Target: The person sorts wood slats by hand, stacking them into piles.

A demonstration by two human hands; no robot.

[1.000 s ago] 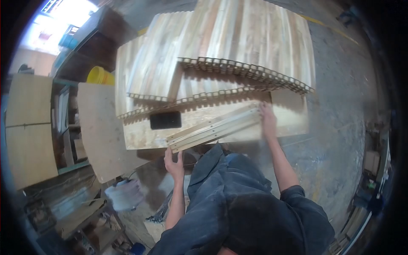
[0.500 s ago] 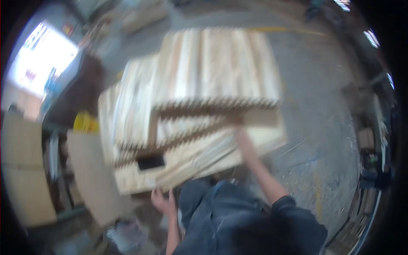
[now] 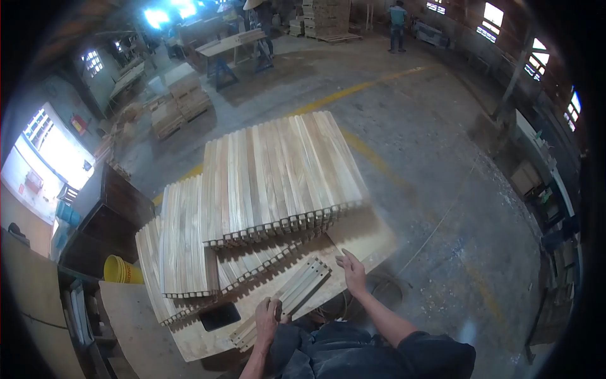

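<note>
At the near edge of the tabletop (image 3: 369,235), the left hand (image 3: 267,312) curls against a few wooden slats (image 3: 306,284); I can't tell whether it grips them. The right hand (image 3: 352,271) is open, just beside their far end. Behind them lie stacked slats (image 3: 278,177), with a black phone (image 3: 219,316) near the left hand.

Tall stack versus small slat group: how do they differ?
The tall stack has many layered slats; the small group has only a few. The stack's slats point away from the person; the group's slant rightward, with the left hand over them. Both are pale wood.
</note>
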